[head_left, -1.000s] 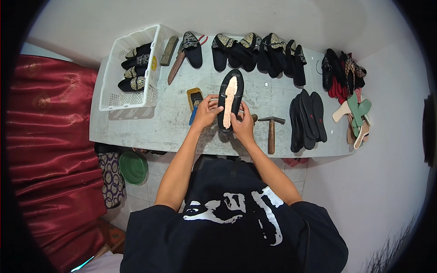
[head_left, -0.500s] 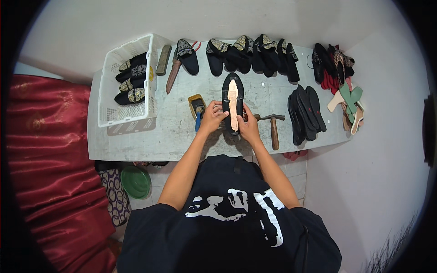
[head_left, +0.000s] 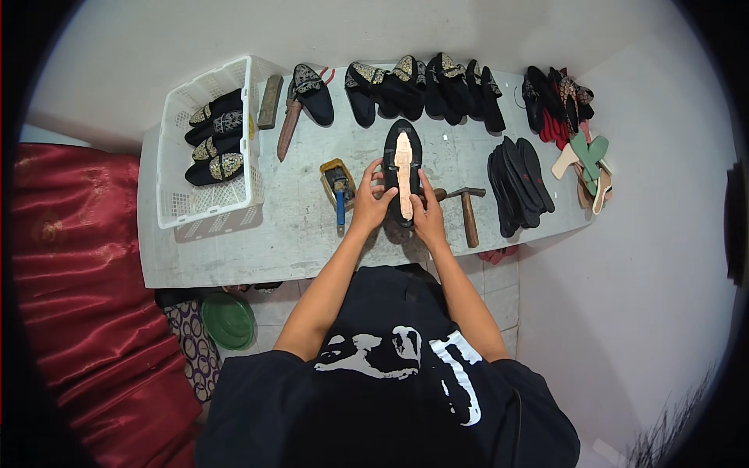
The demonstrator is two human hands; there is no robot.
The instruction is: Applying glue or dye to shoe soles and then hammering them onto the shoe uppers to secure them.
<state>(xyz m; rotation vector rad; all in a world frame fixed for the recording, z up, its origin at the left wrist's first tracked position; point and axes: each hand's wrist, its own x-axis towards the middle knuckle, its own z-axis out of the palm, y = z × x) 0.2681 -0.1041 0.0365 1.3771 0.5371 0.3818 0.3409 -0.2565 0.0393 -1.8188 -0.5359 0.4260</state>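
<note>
The arms reach in from six o'clock and lean toward each other, elbows bent. The left hand [head_left: 373, 204] grips the black shoe [head_left: 396, 173] at its eight o'clock side; the right hand [head_left: 429, 218] grips it at four o'clock. Fingers curl along its edges, thumbs near the pale strip [head_left: 404, 175]. The shoe sits between the hands, over the bench [head_left: 257, 253], one round end pointing to twelve.
</note>
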